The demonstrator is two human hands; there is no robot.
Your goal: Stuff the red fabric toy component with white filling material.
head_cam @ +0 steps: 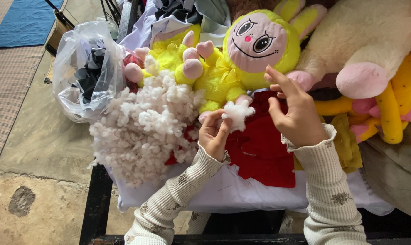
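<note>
The fingers of the left hand are pinched shut on a small white tuft of stuffing. The tuft sticks up just past the fingertips, soft and fluffy.

The right hand is just beside the tuft, on its other side. Its fingers are spread wide and a bit bent, and they hold nothing. The fingertips point up toward the toy's face.

Right under both hands lies a red cloth piece. The tuft hangs just over its top edge. Under the red cloth is a white sheet, and that lies on a black frame.

Just above the fingers sits a yellow plush doll with a round pink face and big eyes. Its yellow body is near the tuft. Beside it, above the left hand, is a second yellow plush toy with pink paws.

Out past the left hand is a big pile of white stuffing, heaped up like a cloud. Farther out from that is a clear plastic bag with dark cloth inside.

Out past the right hand are more soft toys: a cream plush toy with a pink foot, and a yellow and pink plush toy below it.

Both arms wear cream sleeves with little flowers on them.
</note>
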